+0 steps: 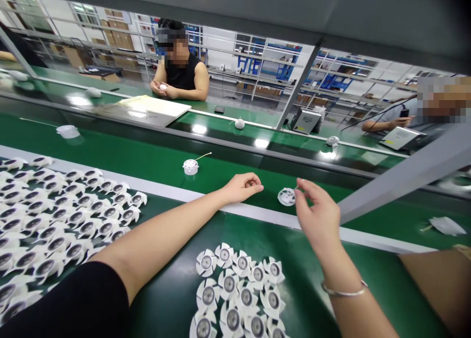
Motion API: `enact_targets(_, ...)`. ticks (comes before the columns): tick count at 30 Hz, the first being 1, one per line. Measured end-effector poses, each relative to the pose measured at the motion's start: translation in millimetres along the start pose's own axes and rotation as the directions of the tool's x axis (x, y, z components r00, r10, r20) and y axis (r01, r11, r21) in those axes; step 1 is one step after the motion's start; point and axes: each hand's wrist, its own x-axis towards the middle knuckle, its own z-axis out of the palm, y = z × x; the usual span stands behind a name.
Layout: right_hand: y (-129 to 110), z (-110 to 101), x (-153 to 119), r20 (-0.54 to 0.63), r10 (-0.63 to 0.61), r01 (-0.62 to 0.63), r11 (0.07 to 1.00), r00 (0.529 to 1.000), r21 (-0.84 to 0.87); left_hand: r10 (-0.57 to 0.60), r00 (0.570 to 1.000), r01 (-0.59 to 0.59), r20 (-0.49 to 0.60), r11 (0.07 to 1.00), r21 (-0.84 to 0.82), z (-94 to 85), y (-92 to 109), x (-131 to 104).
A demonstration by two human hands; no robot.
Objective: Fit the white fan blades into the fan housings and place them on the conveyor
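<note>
My left hand (243,187) hovers at the near edge of the green conveyor belt, its fingers loosely curled and nothing visible in them. To the right, my right hand (318,208) pinches a small round white fan housing (286,196) at its right side, near its short wire, between thumb and fingers. Whether the pinch is on the wire or the rim is hard to see. Below both hands, several white fan impellers (246,296) with dark round hubs lie in rows on the green table. Another white fan housing (190,167) with a thin wire sits on the belt.
Many more impellers (59,215) cover the table at left. A white housing (68,131) and a white piece (447,225) lie farther along the belt. A grey post (401,173) rises at right, near a cardboard box (434,284). Co-workers sit across the line.
</note>
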Motion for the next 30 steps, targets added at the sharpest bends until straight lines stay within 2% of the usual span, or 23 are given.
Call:
enact_targets(2,-12,-13,3,-0.042,0.041,-0.036,0.994,0.998,0.101,-0.004,1.0,0.003,-0.027,1.0,-0.014,0.1,-3,2)
enact_targets(3,-17,-18,4,-0.016,0.06,-0.058,0.989,0.998,0.135,-0.004,0.999,0.004,-0.038,1.0,-0.02,0.1,-4,2)
enact_targets(6,-27,-28,4,0.221,0.099,-0.135,0.979,0.97,0.154,-0.004,0.998,0.002,-0.058,1.0,-0.027,0.1,-8,4)
enact_targets(9,-35,-34,-1,0.446,0.106,-0.191,0.97,0.889,0.15,-0.001,0.998,-0.001,-0.063,1.0,-0.03,0.2,-10,4)
enact_targets(11,-40,-35,-6,0.565,0.052,-0.143,0.983,0.823,0.117,0.002,0.998,-0.004,-0.066,0.999,-0.033,0.5,-10,4)
enact_targets(14,-49,-30,-17,0.713,0.006,-0.014,1.0,0.701,0.005,0.005,0.998,-0.008,-0.069,0.999,-0.035,0.8,-10,4)
enact_targets(19,-57,-19,-23,0.801,0.044,0.051,0.994,0.598,-0.092,0.008,0.998,-0.01,-0.062,0.999,-0.032,0.4,-10,5)
enact_targets(23,-61,-42,-16,0.839,0.064,0.012,0.996,0.541,-0.083,0.003,0.998,-0.004,-0.061,1.0,-0.025,0.1,-11,5)
enact_targets(26,-65,-62,-14,0.882,0.065,-0.028,0.998,0.467,-0.059,0.0,0.999,-0.001,-0.054,1.0,-0.015,0.1,-11,4)
enact_targets(28,-65,-68,-16,0.903,0.049,-0.023,0.999,0.426,-0.043,0.001,0.999,-0.001,-0.041,1.0,-0.004,0.1,-10,3)
enact_targets(30,-64,-69,-21,0.91,0.03,-0.007,1.0,0.413,-0.029,0.0,1.0,0.0,-0.027,1.0,0.011,-0.3,-8,2)
